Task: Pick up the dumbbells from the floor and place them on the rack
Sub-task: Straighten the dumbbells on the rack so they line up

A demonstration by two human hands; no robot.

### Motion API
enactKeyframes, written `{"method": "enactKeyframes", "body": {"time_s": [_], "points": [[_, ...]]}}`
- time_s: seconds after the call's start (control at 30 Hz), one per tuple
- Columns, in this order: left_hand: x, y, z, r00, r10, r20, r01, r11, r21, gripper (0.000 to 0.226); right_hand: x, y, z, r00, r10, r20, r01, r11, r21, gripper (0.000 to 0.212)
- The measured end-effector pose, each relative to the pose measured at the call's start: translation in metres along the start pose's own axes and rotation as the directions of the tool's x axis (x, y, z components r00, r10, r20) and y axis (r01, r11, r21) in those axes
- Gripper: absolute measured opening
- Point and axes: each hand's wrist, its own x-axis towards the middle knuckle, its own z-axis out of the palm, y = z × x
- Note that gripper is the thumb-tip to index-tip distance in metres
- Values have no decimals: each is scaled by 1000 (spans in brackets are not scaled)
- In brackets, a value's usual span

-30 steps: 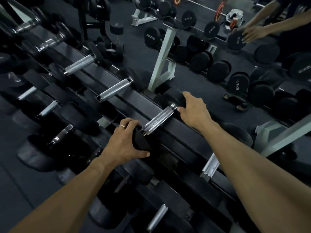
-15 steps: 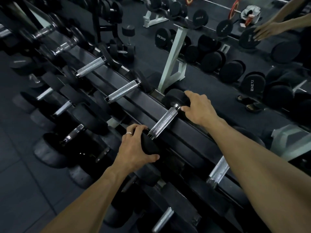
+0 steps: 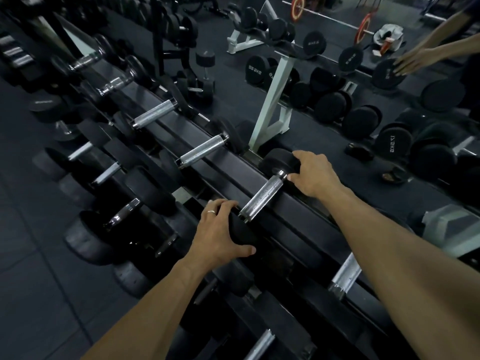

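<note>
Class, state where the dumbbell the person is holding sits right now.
In the head view, centre: the dumbbell lies across the rack's top tier, left hand, right hand.

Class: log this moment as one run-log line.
dumbbell: on rack | left hand: grips near head | right hand: grips far head

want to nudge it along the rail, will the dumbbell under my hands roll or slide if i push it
The dumbbell has round black heads, so it would probably roll rather than slide if pushed along the rack. It looks dense, likely heavy for its size and slow to start. The left hand and right hand each cup a head; the knurled steel handle likely gives surer grip.
</note>
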Motion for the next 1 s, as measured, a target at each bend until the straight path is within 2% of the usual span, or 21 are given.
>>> {"method": "enactKeyframes", "body": {"time_s": [0.07, 0.13, 0.23, 0.3, 0.37, 0.47, 0.6, 0.67, 0.73, 0.8, 1.0], "points": [[1, -4, -10, 997, 51, 52, -53, 998, 33, 111, 5, -12, 1, 998, -42, -40, 38, 995, -92, 41], [5, -10, -29, 994, 95, 55, -98, 993, 59, 115, 10, -32, 4, 992, -108, -71, 99, 988, -121, 55], [24, -31, -67, 989, 113, -93, -103, 990, 99, 108, 26, -70, 13, 978, -169, -124, 161, 984, -72, 58], [42, -48, -92, 973, 123, -197, -97, 986, 139, 102, 41, -91, 22, 982, -155, -104, 151, 987, -46, 62], [60, -66, -111, 962, 149, -228, -96, 969, 227, 102, 57, -104, 31, 990, -120, -70, 119, 993, -18, 58], [84, -86, -129, 975, 140, -174, -86, 954, 287, 109, 80, -116, 43, 997, -77, -28, 78, 996, 38, 48], [113, -108, -140, 996, 92, -13, -88, 975, 203, 113, 99, -125, 51, 999, -10, 47, 3, 989, 151, 58], [123, -116, -144, 992, 115, 43, -121, 977, 178, 108, 106, -125, 56, 998, 18, 53, -26, 988, 150, 46], [130, -124, -146, 988, 141, 67, -151, 972, 179, 106, 110, -125, 60, 999, 29, 26, -32, 992, 124, 27], [134, -129, -146, 987, 137, 83, -150, 974, 169, 106, 112, -125, 63, 1000, 31, -3, -30, 995, 99, 18], [137, -127, -142, 994, 97, 51, -103, 987, 122, 106, 121, -127, 62, 1000, 9, -7, -9, 998, 61, 15]]}}
